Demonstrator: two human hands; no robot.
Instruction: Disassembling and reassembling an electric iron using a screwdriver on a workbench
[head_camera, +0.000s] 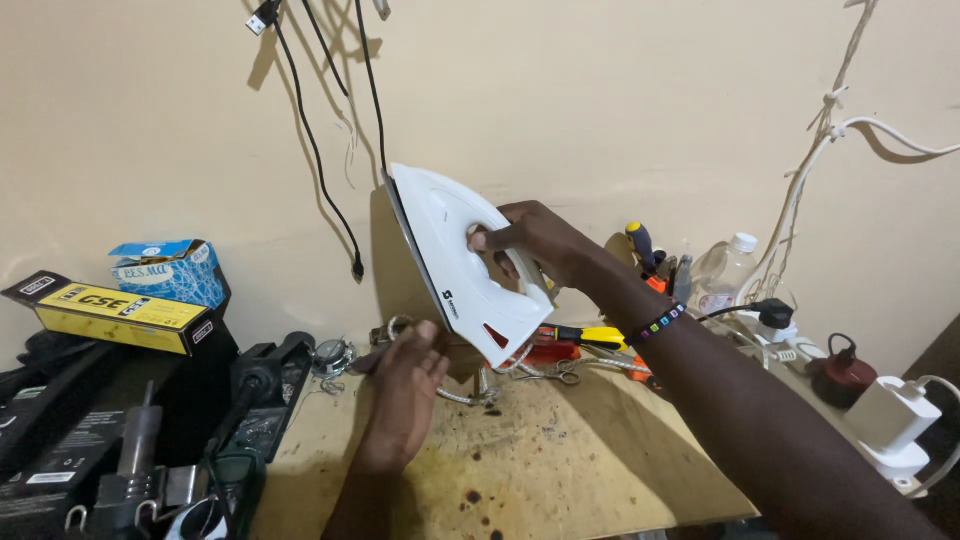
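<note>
— Clamped around the handle of the white clothes iron (455, 265), my right hand (535, 240) has its fingers threaded through the handle opening and its thumb on top.

— Where does that put the iron?

— Up in the air in front of the beige wall (600, 100), tilted with its pointed nose up and its wider heel down near the table. Its metal soleplate faces away to the left, so I see only its thin edge. A braided cord (480, 385) hangs from the heel onto the stained wooden tabletop (540, 460).

— And your other hand?

— My left hand (405, 395) sits lower, just beside the iron's heel, fingers loosely curled. It seems to pinch something small and dark, but I cannot tell what it is, or whether it is really gripped.

— What lies around you?

— Going from big to small: black boxes and a yellow-and-black carton (110, 312) stacked on the left with a blue box (175, 270) on top, a clear plastic bottle (725, 270) on the right, a white plug adapter (890, 415), a yellow-handled screwdriver (585, 335) behind the iron, and small scissors (550, 375) near the cord. Black cables (320, 160) dangle down the wall.
</note>
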